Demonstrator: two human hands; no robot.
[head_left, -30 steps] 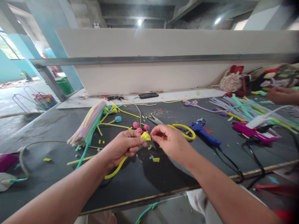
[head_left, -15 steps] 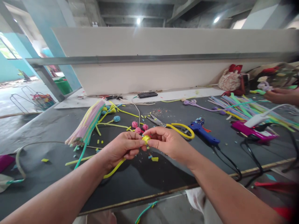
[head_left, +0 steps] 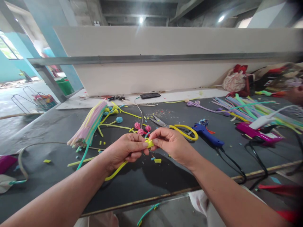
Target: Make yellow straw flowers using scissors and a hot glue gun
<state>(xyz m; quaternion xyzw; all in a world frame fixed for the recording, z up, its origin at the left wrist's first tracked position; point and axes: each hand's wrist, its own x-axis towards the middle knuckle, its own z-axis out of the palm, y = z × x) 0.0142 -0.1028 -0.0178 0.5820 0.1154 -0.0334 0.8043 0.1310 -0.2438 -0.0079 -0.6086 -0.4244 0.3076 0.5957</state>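
Over the dark tabletop, my left hand (head_left: 129, 147) pinches a small yellow flower bud (head_left: 149, 143) between thumb and fingers. A yellow fuzzy stem (head_left: 115, 171) runs out below that hand. My right hand (head_left: 169, 143) has its thumb and forefinger closed on the bud's other side. Fingers hide part of the bud, and where it meets the stem cannot be seen. Just beyond my fingertips lie pink buds (head_left: 140, 131). Scissors with yellow handles (head_left: 186, 131) rest close behind my right hand.
A blue glue gun (head_left: 208, 134) and a magenta-and-white device (head_left: 258, 131) with cords lie to the right. Bundled pastel stems (head_left: 87, 126) lie left, by a blue bud (head_left: 119, 119). A phone (head_left: 150, 95) is at the back. Another person's hand (head_left: 294, 94) shows far right.
My right fingers have shifted slightly on the yellow bud, and its visible shape has changed. The other person's hand at the far right has moved farther right.
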